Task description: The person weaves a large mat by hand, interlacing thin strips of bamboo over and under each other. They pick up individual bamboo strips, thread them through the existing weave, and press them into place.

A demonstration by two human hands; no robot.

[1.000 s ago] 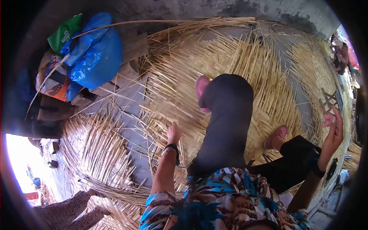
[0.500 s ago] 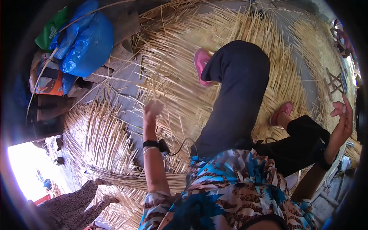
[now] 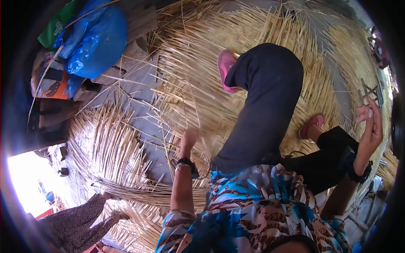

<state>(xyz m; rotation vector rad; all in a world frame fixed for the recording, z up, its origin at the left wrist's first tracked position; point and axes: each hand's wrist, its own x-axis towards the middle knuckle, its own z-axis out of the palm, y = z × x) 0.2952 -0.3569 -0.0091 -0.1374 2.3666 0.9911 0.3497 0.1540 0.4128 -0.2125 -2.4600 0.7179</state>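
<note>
My left hand (image 3: 190,137), blurred by motion, is closed above the woven reed mat (image 3: 219,118), left of my knee. A thin pale reed strip rises from it, smeared by the movement. Over at the right edge, my right hand (image 3: 371,130) is raised with its fingers partly stretched and apart, and nothing shows in it. My dark-trousered leg (image 3: 270,101) and pink shoes (image 3: 226,69) rest on the mat. Long loose reed ends fringe the mat.
A second reed piece (image 3: 105,147) lies at the left. Blue plastic bags (image 3: 99,46) and a green bag (image 3: 57,27) sit at the upper left. Another person's patterned sleeve (image 3: 80,223) and hands show at the lower left.
My left hand has moved right and down, closer to my leg, with the strip shifting too. My right hand has shifted slightly left, its fingers still raised.
</note>
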